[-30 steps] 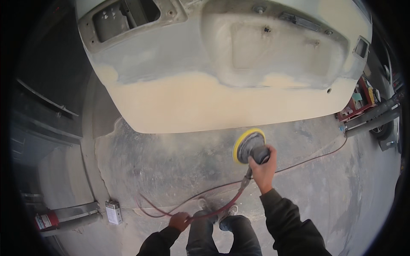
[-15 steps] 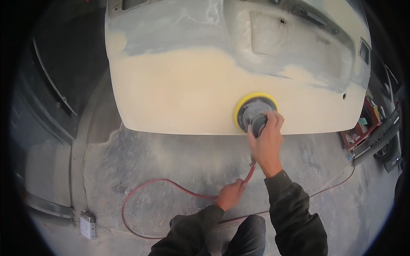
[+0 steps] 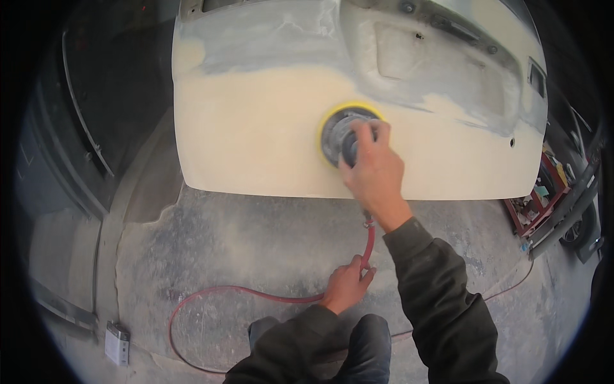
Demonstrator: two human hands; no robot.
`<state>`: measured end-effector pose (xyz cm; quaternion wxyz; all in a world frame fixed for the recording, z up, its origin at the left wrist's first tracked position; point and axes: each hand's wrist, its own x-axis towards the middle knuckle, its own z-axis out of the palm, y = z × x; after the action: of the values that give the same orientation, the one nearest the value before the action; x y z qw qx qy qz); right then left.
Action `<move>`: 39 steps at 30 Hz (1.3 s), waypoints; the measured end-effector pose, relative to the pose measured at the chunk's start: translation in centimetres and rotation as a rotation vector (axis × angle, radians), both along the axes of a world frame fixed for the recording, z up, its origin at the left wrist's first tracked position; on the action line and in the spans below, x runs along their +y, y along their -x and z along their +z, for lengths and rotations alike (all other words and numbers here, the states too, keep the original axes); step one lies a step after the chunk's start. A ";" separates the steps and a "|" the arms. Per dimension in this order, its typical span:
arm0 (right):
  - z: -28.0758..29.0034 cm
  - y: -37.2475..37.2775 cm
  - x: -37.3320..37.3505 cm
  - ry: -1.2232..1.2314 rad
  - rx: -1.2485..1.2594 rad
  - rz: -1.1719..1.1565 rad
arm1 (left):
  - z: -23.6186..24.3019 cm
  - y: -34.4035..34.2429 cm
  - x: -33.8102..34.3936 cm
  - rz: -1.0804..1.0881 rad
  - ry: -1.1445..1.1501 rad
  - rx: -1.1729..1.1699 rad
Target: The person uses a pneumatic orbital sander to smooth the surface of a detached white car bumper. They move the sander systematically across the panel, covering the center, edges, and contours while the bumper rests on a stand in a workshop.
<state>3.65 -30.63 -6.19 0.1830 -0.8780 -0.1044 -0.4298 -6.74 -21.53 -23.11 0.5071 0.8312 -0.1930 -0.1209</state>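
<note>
A car tailgate panel (image 3: 249, 134), cream below with grey patches above, fills the upper middle of the view. My right hand (image 3: 372, 166) is closed over the dark body of a round sander with a yellow-rimmed pad (image 3: 334, 133), which rests against the cream area. The pad's face is hidden. Below the panel, my left hand (image 3: 345, 285) grips the red hose (image 3: 369, 238) that runs down from the sander and loops across the dusty concrete floor.
A metal can (image 3: 116, 345) stands on the floor at lower left. Dark glass and metal structures (image 3: 70, 160) line the left side. At right are a red cart (image 3: 537, 205) with items in it, grey bars (image 3: 569, 205) and a car wheel behind them. My knees show at the bottom.
The sander in my right hand has risen from below the panel onto it, then moved up and left. My left hand has moved right and upward along with the hose.
</note>
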 end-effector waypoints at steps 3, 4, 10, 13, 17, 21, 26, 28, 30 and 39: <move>-3.1 1.7 1.8 0.116 0.082 0.098 | -3.8 0.6 -0.9 -0.013 -0.069 0.003; -4.3 2.5 1.4 0.102 0.091 0.084 | -5.2 1.1 -1.4 -0.020 -0.084 -0.004; -8.7 4.8 -6.9 -0.237 0.001 -0.166 | -10.0 2.8 -2.2 -0.074 -0.134 -0.044; -10.3 4.4 -8.3 -0.316 -0.060 -0.269 | -9.5 3.7 -1.3 -0.031 -0.171 -0.074; -11.8 4.0 -2.7 -0.234 -0.019 -0.186 | -7.8 4.7 2.5 0.034 -0.218 -0.022; -14.5 5.1 3.1 -0.262 0.099 0.109 | -10.8 6.4 6.7 0.114 -0.298 0.074; -20.4 9.3 2.7 -0.916 0.148 0.178 | -17.6 11.4 13.9 0.279 -0.559 -0.091; -23.1 8.8 -0.6 -1.490 0.129 0.341 | -15.7 12.9 15.3 0.404 -0.581 -0.153; -23.7 8.8 -2.7 -1.906 0.098 0.495 | -14.7 12.9 16.8 0.490 -0.538 -0.311; -18.5 4.8 -9.0 -2.470 -0.067 0.859 | -5.0 12.1 16.7 0.697 -0.427 -0.368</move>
<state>-1.14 -39.59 -24.68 0.9818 -0.0174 0.0819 -0.1703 -18.85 -4.82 -28.08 0.2917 0.9404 0.0409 0.1699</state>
